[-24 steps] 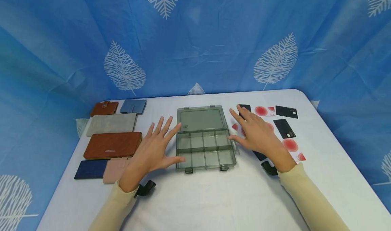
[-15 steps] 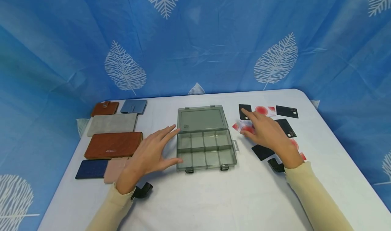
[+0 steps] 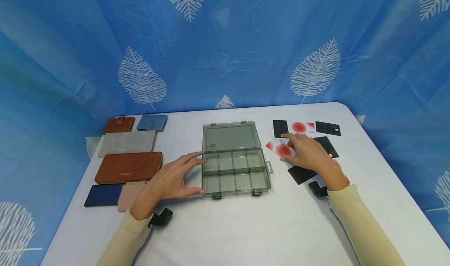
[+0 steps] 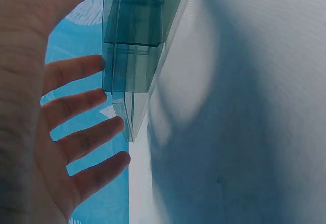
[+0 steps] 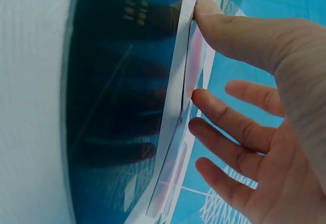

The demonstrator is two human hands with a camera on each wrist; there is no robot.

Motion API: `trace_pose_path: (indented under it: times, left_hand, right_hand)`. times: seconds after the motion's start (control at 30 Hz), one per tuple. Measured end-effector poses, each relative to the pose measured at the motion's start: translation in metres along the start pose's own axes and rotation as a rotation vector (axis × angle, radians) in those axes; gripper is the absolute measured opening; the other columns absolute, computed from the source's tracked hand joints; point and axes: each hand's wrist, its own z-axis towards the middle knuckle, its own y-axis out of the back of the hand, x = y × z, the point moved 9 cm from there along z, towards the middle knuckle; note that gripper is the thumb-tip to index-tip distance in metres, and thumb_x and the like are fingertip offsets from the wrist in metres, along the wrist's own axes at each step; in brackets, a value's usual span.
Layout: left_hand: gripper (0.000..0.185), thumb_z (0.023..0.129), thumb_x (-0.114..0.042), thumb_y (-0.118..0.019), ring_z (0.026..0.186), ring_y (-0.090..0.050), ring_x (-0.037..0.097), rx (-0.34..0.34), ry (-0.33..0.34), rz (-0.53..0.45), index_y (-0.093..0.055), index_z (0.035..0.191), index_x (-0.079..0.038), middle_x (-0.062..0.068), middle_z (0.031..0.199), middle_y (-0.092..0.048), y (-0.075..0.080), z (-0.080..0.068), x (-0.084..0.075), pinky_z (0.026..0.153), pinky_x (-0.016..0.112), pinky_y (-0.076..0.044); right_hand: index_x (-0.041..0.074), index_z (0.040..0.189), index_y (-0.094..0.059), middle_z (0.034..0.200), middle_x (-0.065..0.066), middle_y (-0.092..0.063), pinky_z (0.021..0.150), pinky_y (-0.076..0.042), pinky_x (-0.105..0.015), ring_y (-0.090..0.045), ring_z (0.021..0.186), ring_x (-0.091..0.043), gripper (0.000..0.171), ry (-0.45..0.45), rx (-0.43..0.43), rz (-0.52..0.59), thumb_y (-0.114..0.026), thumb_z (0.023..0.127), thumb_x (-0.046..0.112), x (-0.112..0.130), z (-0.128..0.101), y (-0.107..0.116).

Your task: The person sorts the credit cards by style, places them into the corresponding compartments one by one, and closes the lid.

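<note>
Your table (image 3: 225, 234), white and backed by a blue leaf-print cloth (image 3: 225, 43), carried the open compartment box (image 3: 235, 158) at its middle, lid laid flat behind and every compartment empty, so by my reading no card had gone in and the whole filling was left to do. Your left hand (image 3: 168, 182) had thumb and fingers spread against the box's left wall, steadying it and gripping nothing. Your right hand (image 3: 309, 154) lay with fingers nearly straight on the red-and-white card (image 3: 279, 149), thumb at its edge, the card not lifted. Wallets (image 3: 128, 166) sat well apart to the left; other black and red cards (image 3: 327, 128) lay around your right hand, one black card partly under it, crowding the pick
</note>
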Motion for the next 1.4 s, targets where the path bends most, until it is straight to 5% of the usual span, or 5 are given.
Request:
trace_pose_path:
  times: [0.4, 1.0, 1.2, 1.4]
  left_hand:
    - [0.091, 0.081, -0.068, -0.086, 0.141, -0.059, 0.034, -0.001, 0.016, 0.011, -0.063, 0.15, -0.013, 0.008, 0.168, -0.045, 0.0, 0.001, 0.003, 0.103, 0.055, -0.056]
    - [0.091, 0.083, -0.062, -0.088, 0.145, -0.056, 0.034, 0.049, 0.037, -0.082, -0.058, 0.154, -0.012, 0.005, 0.172, -0.04, -0.005, 0.0, 0.006, 0.107, 0.056, -0.054]
    - [0.092, 0.084, -0.061, -0.087, 0.145, -0.055, 0.034, 0.048, 0.023, -0.078, -0.058, 0.155, -0.011, 0.007, 0.172, -0.039, -0.006, 0.001, 0.005, 0.107, 0.057, -0.053]
    - [0.091, 0.085, -0.061, -0.086, 0.146, -0.054, 0.034, 0.045, 0.026, -0.073, -0.057, 0.155, -0.011, 0.006, 0.172, -0.039, -0.007, 0.003, 0.005, 0.11, 0.058, -0.051]
  right_hand:
    - [-0.004, 0.14, -0.064, 0.126, -0.026, -0.062, 0.097, -0.055, -0.062, -0.057, 0.113, -0.041, 0.068, -0.025, -0.005, 0.077, -0.092, 0.087, 0.029, -0.001, 0.001, -0.003]
    - [0.013, 0.145, -0.062, 0.129, -0.027, -0.071, 0.081, -0.062, -0.058, -0.069, 0.11, -0.046, 0.043, -0.016, -0.059, 0.115, -0.071, 0.103, 0.011, 0.003, -0.002, 0.013]
    - [0.012, 0.133, -0.069, 0.111, -0.024, -0.074, 0.068, -0.058, -0.052, -0.07, 0.089, -0.039, 0.03, -0.009, -0.212, 0.15, -0.071, 0.104, 0.014, 0.01, -0.001, 0.034]
    - [0.009, 0.126, -0.073, 0.105, -0.022, -0.076, 0.08, -0.058, -0.06, -0.072, 0.096, -0.043, 0.023, 0.023, -0.332, 0.205, -0.072, 0.103, 0.013, 0.027, 0.0, 0.051]
